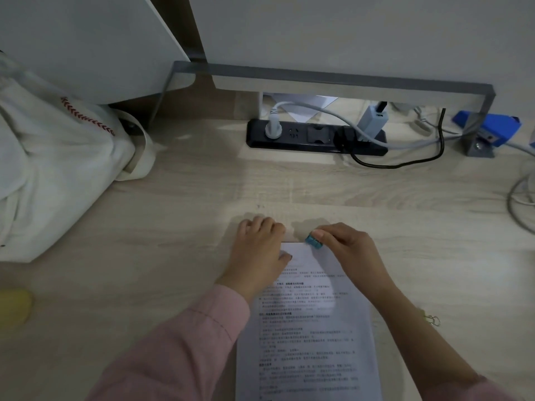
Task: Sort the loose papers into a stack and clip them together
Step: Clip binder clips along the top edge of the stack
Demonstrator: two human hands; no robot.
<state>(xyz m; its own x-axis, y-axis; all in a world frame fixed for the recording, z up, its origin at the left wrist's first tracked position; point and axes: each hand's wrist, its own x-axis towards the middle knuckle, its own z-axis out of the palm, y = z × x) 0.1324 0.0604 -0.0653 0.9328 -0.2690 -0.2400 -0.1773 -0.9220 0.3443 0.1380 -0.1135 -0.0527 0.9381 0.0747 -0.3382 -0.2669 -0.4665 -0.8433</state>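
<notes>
A: Checking status. How far along?

B: Close to finished, by the look of it. White printed paper stack [309,328] squared up, lying flat on pale wood-grain surface [179,233], lower end cut off by frame.

A: Clip?

B: Small blue binder clip [313,241] at top edge of stack, right of centre. Right hand [344,244] pinching it between thumb and fingertips. Can't tell whether seated over the sheets or only touching the edge.

A: Other side?

B: Left hand [260,244] at top-left corner. Thumb pressing down on top sheet, fingers loosely bent on surface just past the corner. Gripping nothing, just pinning.

A: Remaining?

B: Judging from this: stacking looks done, clipping in progress. Left to do: push clip fully on, check it bites every sheet, let go with both.
</notes>
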